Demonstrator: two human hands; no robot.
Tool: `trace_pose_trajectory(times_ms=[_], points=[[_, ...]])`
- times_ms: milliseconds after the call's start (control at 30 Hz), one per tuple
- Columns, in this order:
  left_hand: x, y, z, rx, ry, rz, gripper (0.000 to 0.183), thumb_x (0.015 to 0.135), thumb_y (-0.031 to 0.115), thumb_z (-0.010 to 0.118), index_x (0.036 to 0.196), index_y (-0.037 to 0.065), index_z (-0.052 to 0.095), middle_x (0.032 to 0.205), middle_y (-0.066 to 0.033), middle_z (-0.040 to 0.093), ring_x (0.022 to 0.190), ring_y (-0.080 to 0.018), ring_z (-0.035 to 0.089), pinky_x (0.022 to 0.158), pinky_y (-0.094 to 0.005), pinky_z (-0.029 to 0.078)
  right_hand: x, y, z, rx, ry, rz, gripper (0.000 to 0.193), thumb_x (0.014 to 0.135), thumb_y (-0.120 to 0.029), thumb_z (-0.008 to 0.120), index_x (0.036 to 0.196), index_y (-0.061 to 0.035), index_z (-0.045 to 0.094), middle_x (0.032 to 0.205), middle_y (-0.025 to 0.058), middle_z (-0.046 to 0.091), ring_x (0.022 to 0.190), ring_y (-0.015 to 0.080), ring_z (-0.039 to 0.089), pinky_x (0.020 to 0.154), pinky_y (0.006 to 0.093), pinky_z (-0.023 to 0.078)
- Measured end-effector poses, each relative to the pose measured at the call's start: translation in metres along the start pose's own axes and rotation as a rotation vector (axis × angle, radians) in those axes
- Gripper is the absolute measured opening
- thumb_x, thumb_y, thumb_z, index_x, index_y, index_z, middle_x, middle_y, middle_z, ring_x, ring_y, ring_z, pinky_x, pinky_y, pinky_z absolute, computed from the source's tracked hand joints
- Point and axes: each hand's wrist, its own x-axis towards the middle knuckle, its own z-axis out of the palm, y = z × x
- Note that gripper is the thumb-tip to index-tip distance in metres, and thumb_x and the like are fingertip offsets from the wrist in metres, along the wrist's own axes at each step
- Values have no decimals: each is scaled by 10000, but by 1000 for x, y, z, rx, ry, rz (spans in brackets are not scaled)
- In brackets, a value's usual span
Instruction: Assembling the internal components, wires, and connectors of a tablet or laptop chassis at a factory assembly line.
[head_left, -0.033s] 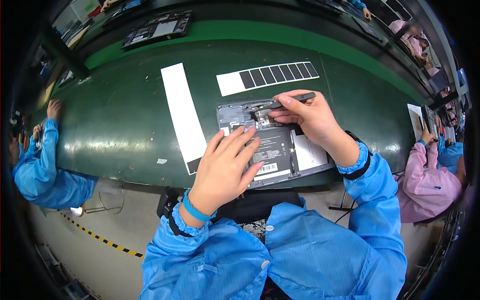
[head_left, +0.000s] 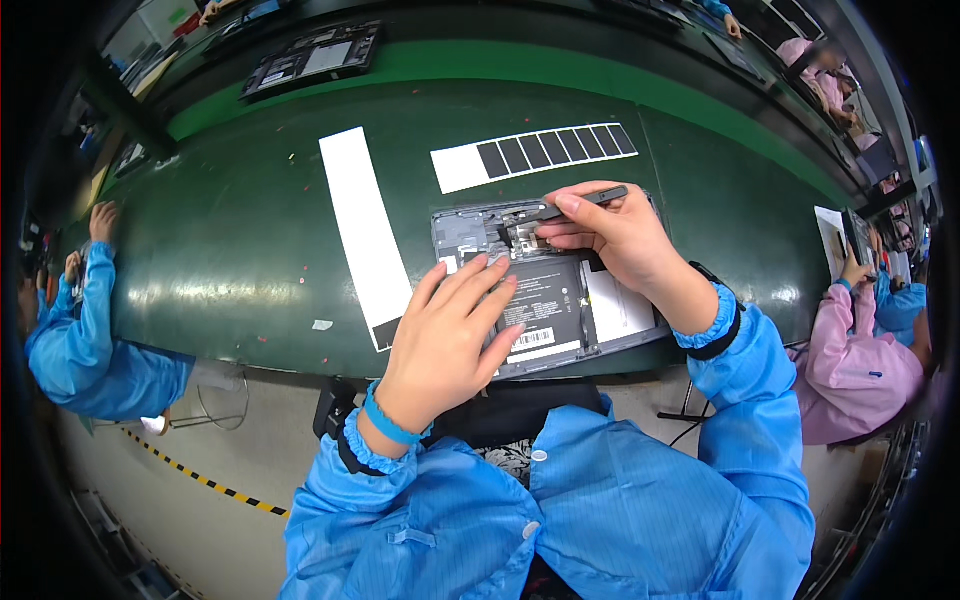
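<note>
An opened laptop base lies in front of me with its inner parts showing. Its black battery bears a printed label, and a silver-white panel sits to the right of it. My left hand rests flat over the laptop's left side, fingers stretched out and apart, holding nothing. Pinched between the thumb and fingers of my right hand are dark tweezers. They slant down to the left, their tip over the boards near the laptop's far edge. Whether the tip touches a part is too small to tell.
A long white strip lies left of the laptop on the green table. Beyond the laptop is a white sheet with several black rectangles. Another opened laptop stands at the back. Co-workers sit on both sides.
</note>
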Motion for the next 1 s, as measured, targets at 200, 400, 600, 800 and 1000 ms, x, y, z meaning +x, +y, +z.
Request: trace_pose_trajectory(times_ms=[200, 400, 600, 800, 1000], points=[[0, 0, 1, -22, -8, -26, 424, 816, 196, 679, 1209, 53, 608, 1306, -100, 561, 1241, -288, 501, 1059, -482, 339, 3, 6, -1, 16, 22, 19, 231, 908, -92, 629, 1055, 85, 620, 981, 171, 661, 885, 243, 692, 780, 294, 594], [-1, 0, 2, -39, 6, -46, 422, 808, 180, 686, 1204, 52, 613, 1302, -102, 563, 1245, -285, 499, 1060, -487, 336, 5, 10, 0, 41, 70, 5, 214, 907, -60, 619, 1051, 98, 612, 972, 175, 653, 885, 251, 689, 788, 304, 599], [3, 3, 1, -16, 14, -34, 458, 796, 201, 704, 1214, 50, 593, 1282, -112, 561, 1196, -281, 524, 1029, -476, 359, 4, 9, 1, 18, 81, 5, 222, 911, -70, 619, 1052, 101, 609, 970, 178, 650, 891, 253, 686, 789, 302, 597], [21, 10, 10, 104, 17, -40, 557, 798, 360, 687, 1245, 50, 562, 1340, -135, 491, 1102, -302, 487, 910, -421, 379, 4, 9, 0, 2, 75, 7, 225, 914, -72, 616, 1056, 102, 603, 977, 181, 647, 888, 251, 685, 795, 298, 590], [18, 9, 15, 197, 29, -61, 599, 786, 406, 671, 1255, 53, 551, 1350, -147, 482, 1103, -299, 474, 879, -402, 381, 2, 13, 11, 8, 105, -122, 231, 921, -109, 617, 1084, 55, 608, 1023, 155, 642, 911, 244, 677, 805, 317, 585]])
